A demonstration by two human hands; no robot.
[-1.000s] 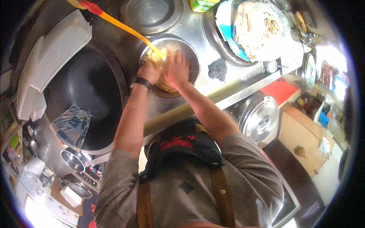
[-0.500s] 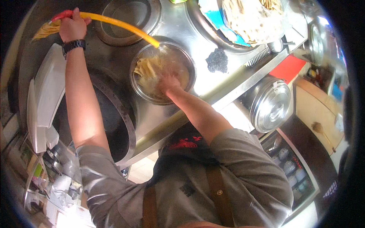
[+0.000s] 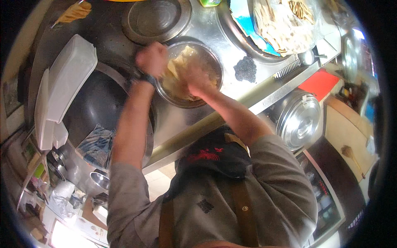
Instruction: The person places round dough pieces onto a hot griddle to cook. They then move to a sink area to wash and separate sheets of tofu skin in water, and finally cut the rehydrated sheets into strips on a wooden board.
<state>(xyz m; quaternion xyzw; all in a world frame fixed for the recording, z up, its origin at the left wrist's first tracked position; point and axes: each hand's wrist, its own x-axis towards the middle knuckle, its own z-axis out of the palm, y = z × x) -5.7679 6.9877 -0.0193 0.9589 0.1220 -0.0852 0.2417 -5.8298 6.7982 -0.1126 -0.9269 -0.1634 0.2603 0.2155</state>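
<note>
A round metal bowl [image 3: 221, 72] stands on the steel counter with folded pale yellow sheets [image 3: 178, 62] in cloudy water. My right hand [image 3: 199, 78] reaches into it; its fingers are smeared by motion and partly under the water. At the bowl's left rim is my left hand [image 3: 152, 59], also blurred, with a dark band at the wrist; whether it holds anything I cannot make out. A bit of the yellow hose [image 3: 126, 0] shows at the top edge, away from both hands.
Left of the bowl lie a large black wok [image 3: 93, 103] with a blue patterned cloth [image 3: 97, 144] and white plastic bins [image 3: 70, 78]. A round metal lid [image 3: 155, 20] lies behind. To the right are a black scouring pad [image 3: 245, 69], a brush [image 3: 287, 69] and a lidded pot [image 3: 300, 120].
My left hand has let go of the yellow hose and come right and nearer, to the bowl's rim. The hose end is out of the bowl. My right hand stays in the bowl.
</note>
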